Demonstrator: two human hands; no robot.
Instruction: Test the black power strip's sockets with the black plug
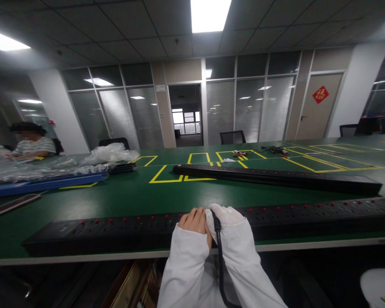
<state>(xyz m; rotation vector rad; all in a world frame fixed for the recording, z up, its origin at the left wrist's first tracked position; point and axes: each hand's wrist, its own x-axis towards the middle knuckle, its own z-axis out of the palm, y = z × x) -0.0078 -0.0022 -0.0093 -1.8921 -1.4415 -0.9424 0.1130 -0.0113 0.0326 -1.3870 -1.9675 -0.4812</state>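
Note:
A long black power strip (115,233) with rows of sockets and small red buttons lies across the front of the green table. My left hand (194,220) is bare, its fingers closed and curled down at the strip's middle; what is under them is hidden. Pressed against it is my right hand (229,216) in a white dotted glove, closed around the end of a black power cable (221,261). The cable's ribbed sleeve shows at the thumb, while any plug is hidden in the fingers. From there the cable hangs down between my sleeves.
Behind lies a second black power strip (276,179), at a slant. Clear plastic wrap (112,153) covers a blue bar (48,185) on the left. Tools and wires (274,149) lie farther back on the green table (141,194). A person (35,143) sits at far left.

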